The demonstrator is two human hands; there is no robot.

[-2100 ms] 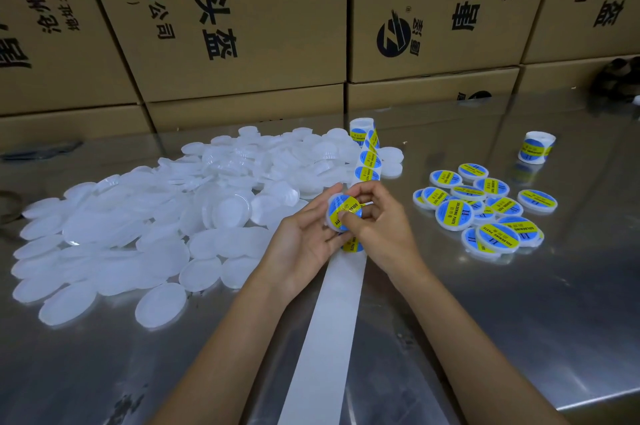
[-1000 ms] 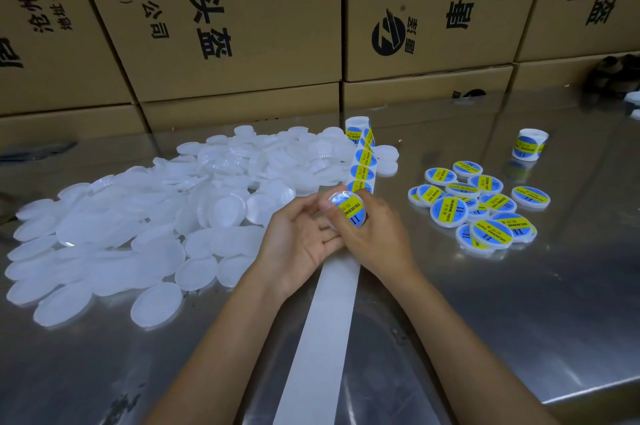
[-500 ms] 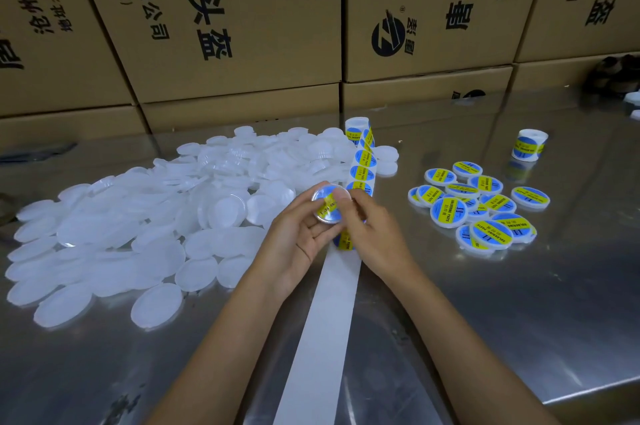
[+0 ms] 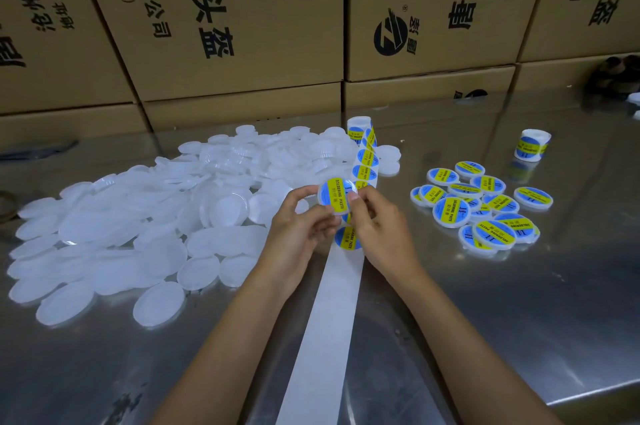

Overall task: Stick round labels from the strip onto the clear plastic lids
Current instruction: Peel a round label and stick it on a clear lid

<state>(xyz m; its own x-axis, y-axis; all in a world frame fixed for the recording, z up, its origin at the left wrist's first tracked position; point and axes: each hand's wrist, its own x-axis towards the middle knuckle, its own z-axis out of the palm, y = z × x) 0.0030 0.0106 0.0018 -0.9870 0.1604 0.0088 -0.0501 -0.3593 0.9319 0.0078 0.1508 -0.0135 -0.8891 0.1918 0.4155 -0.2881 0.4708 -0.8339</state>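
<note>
Above the white backing strip (image 4: 322,331) on the steel worktop (image 4: 502,320), a clear round plastic lid bearing a blue-and-yellow label (image 4: 337,195) is raised between both hands. The left hand (image 4: 298,227) pinches its left rim and the right hand (image 4: 379,227) its right edge, thumb on the label.

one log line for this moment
step: pressing label on lid | left hand: holds lid | right hand: pinches lid | next label: on strip

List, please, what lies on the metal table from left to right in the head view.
Pile of plain lids → lid held in both hands, over the label strip → cluster of labelled lids → spare label roll.
</note>
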